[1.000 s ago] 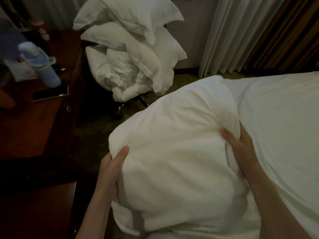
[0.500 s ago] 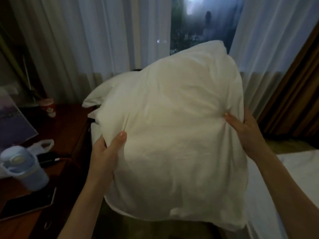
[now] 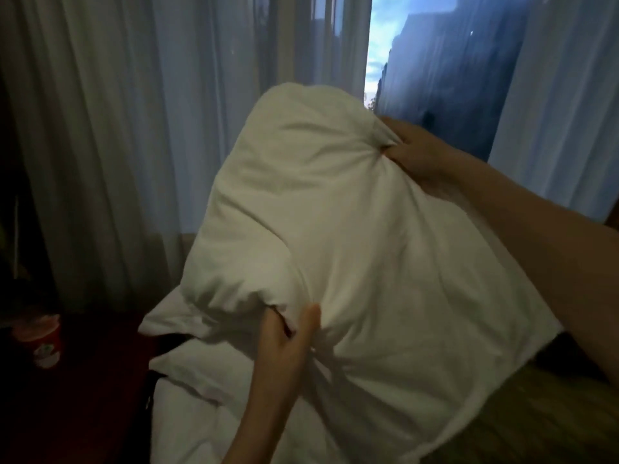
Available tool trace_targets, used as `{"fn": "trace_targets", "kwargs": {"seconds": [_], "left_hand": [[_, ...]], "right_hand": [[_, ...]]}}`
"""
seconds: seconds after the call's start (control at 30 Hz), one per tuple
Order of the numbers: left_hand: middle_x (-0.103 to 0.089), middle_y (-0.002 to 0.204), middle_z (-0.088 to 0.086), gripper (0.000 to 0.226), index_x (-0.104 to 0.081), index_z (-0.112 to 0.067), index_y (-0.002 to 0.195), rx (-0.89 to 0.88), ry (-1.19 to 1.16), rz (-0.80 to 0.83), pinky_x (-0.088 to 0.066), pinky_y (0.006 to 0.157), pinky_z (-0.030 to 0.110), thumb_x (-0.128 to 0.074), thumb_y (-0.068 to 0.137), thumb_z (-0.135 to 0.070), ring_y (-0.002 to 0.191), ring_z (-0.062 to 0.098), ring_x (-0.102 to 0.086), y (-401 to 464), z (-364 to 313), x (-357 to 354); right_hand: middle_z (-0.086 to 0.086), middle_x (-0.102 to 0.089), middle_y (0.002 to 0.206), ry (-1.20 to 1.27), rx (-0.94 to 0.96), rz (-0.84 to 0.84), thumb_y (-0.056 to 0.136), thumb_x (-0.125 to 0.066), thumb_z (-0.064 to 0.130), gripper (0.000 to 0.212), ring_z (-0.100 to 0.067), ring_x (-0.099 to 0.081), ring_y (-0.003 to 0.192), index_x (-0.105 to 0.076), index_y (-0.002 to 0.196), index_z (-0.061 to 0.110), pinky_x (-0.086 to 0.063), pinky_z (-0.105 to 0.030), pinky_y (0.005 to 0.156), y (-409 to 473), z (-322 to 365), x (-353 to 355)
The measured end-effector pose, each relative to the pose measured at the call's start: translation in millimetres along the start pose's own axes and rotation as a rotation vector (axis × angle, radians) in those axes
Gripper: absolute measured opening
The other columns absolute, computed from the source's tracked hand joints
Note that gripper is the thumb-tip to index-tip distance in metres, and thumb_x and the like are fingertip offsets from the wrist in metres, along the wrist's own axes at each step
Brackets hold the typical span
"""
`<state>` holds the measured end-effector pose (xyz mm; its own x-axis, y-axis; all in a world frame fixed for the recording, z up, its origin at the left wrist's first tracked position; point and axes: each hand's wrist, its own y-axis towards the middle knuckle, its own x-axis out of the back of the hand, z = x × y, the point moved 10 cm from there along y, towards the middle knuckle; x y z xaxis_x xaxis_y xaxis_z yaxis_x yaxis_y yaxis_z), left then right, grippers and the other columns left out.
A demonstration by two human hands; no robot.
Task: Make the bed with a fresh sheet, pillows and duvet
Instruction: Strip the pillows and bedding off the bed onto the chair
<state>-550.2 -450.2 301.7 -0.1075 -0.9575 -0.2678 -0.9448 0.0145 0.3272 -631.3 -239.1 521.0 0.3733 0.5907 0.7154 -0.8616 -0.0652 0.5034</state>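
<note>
One white pillow [image 3: 351, 249] held up in the air at chest height, tilted, its long axis running from upper left to lower right. Two hands on it. Left hand [image 3: 288, 343] grips the lower left edge: thumb laid over the front of the fabric, the other fingers tucked behind and out of sight, cloth bunched at the pinch. Right hand [image 3: 415, 152] grips the upper right corner, fingers curled into a gathered knot of fabric, creases radiating from it.

Pillow's top edge stands in front of the window [image 3: 435, 78], apart from it. Lower right corner hangs free over the greenish floor [image 3: 522, 413]. Lower left corner overlaps, in this view, a heap of white bedding [image 3: 201, 396] below; whether they touch cannot be told.

Sheer curtains: two panels, one left [image 3: 134, 128], one right [image 3: 562, 95], with a bare strip of glass between. One red cup [image 3: 43, 343] on a dark wooden surface [image 3: 83, 413] at far left, well apart from the pillow. Open air to the left of the pillow, between it and the left curtain.
</note>
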Motion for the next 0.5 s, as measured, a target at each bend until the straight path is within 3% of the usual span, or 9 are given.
{"fn": "trace_targets", "kwargs": {"seconds": [0.1,0.2,0.3,0.4,0.47,0.5], "left_hand": [[-0.071,0.087,-0.017,0.035,-0.062,-0.023,0.09,0.02,-0.013,0.081,-0.049,0.076,0.014,-0.075,0.062,-0.037,0.087,-0.004,-0.064,67,12,-10],[-0.069,0.09,-0.008,0.052,-0.061,-0.019,0.092,0.078,-0.011,0.088,-0.05,0.079,0.016,-0.068,0.049,-0.047,0.087,0.002,-0.064,127,41,-15],[-0.066,0.102,-0.006,0.052,-0.055,-0.014,0.114,0.209,0.056,0.114,-0.047,0.085,0.015,-0.078,0.074,-0.039,0.094,-0.001,-0.062,169,84,-21],[-0.056,0.082,-0.01,0.015,-0.047,-0.025,0.095,0.31,0.189,0.1,-0.042,0.066,0.009,-0.061,0.091,-0.02,0.07,-0.007,-0.051,197,120,-13],[-0.049,0.08,-0.019,0.021,-0.04,-0.031,0.087,0.343,0.236,0.08,-0.038,0.071,0.021,-0.057,0.093,-0.02,0.073,-0.007,-0.048,211,134,-8],[-0.05,0.085,-0.021,0.017,-0.043,-0.031,0.094,0.361,0.23,0.075,-0.036,0.079,0.023,-0.057,0.093,-0.02,0.083,-0.001,-0.053,216,139,-6]], "right_hand": [[0.005,-0.046,0.142,-0.112,-0.02,-0.007,0.095,-0.054,0.025,0.052,-0.014,-0.043,0.126,-0.039,0.144,0.031,-0.031,-0.024,0.099,94,-12,-27],[-0.008,-0.043,0.147,-0.335,-0.141,-0.021,0.097,-0.039,0.049,0.048,-0.033,-0.04,0.132,-0.032,0.144,0.04,-0.031,-0.045,0.109,168,-65,-77],[-0.001,-0.038,0.151,-0.527,-0.217,0.183,0.1,-0.029,0.051,0.045,-0.029,-0.034,0.137,-0.035,0.144,0.04,-0.02,-0.056,0.112,182,-129,-167],[0.005,-0.03,0.155,-0.528,-0.24,0.472,0.103,-0.02,0.046,0.047,-0.019,-0.022,0.144,-0.029,0.148,0.036,0.0,-0.056,0.116,131,-172,-256],[0.006,-0.028,0.156,-0.387,-0.289,0.44,0.105,-0.02,0.04,0.046,-0.017,-0.024,0.143,-0.027,0.149,0.034,-0.002,-0.046,0.118,114,-193,-275],[0.005,-0.031,0.155,-0.327,-0.284,0.378,0.104,-0.023,0.039,0.045,-0.017,-0.027,0.143,-0.03,0.149,0.033,-0.005,-0.043,0.119,115,-196,-274]]}}
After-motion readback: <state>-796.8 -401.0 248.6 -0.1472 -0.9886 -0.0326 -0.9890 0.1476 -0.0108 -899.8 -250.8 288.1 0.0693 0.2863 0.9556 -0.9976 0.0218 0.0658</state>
